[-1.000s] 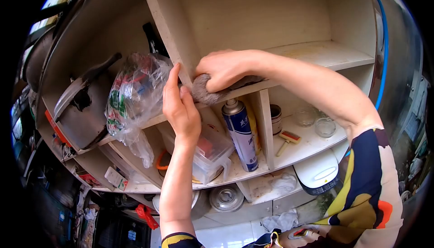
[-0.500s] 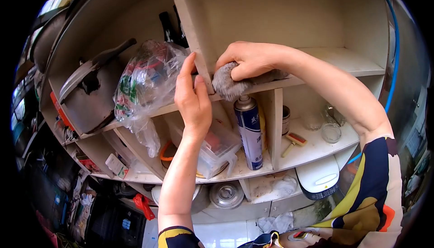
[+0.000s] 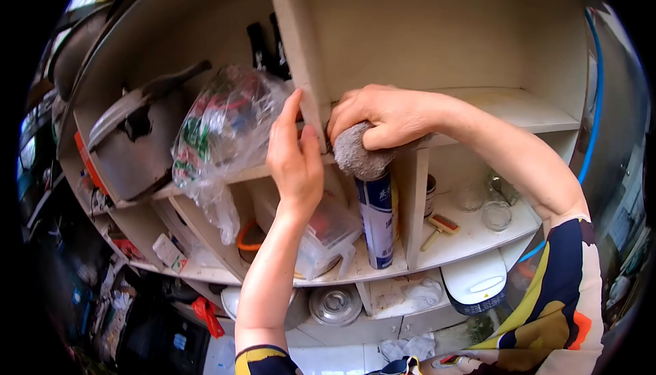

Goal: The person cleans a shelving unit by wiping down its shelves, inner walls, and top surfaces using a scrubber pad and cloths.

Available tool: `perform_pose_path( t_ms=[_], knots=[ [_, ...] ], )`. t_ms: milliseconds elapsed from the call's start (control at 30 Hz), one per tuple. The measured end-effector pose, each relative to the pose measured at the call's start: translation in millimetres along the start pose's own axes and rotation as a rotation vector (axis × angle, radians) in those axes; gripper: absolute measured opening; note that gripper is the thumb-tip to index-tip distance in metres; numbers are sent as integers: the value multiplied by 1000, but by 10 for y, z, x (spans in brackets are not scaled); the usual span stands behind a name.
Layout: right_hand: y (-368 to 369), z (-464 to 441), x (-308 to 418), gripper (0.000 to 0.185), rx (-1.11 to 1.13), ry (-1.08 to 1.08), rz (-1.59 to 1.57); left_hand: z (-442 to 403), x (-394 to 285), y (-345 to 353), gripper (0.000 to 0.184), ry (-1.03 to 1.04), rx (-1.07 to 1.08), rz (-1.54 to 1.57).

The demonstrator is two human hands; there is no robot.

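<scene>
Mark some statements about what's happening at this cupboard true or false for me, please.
1. The right hand grips a grey cloth. True.
2. The left hand holds the aerosol can. False: the left hand is open beside the upright divider.
3. From this view, the cloth hides the top of the aerosol can. True.
4. The brush lies inside the plastic box. False: the brush lies on a shelf.

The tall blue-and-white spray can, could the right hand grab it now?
Probably not as things stand: the right hand holds a fluffy grey cloth, which hides the top of the spray can in this view. Its lower front looks uncovered, though.
</scene>
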State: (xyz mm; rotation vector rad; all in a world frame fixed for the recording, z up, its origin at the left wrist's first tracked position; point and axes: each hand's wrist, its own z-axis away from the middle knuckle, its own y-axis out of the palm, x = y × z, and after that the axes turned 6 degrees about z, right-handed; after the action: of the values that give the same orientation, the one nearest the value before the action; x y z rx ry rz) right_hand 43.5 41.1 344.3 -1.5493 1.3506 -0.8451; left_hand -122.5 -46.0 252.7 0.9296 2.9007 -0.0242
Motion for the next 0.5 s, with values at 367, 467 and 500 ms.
perform_pose_path(
  t_ms=[367, 467, 500],
  knots=[
    [-459, 1592, -827, 59, 31, 962, 59, 47, -32, 45, 44, -35, 22, 18],
    [-689, 2192, -864, 65, -30, 1186, 257, 49, -79, 37, 44, -53, 33, 51],
    [-770, 2428, -992, 63, -4, 1230, 379, 53, -86, 26, 44, -80, 40, 55]
  ],
)
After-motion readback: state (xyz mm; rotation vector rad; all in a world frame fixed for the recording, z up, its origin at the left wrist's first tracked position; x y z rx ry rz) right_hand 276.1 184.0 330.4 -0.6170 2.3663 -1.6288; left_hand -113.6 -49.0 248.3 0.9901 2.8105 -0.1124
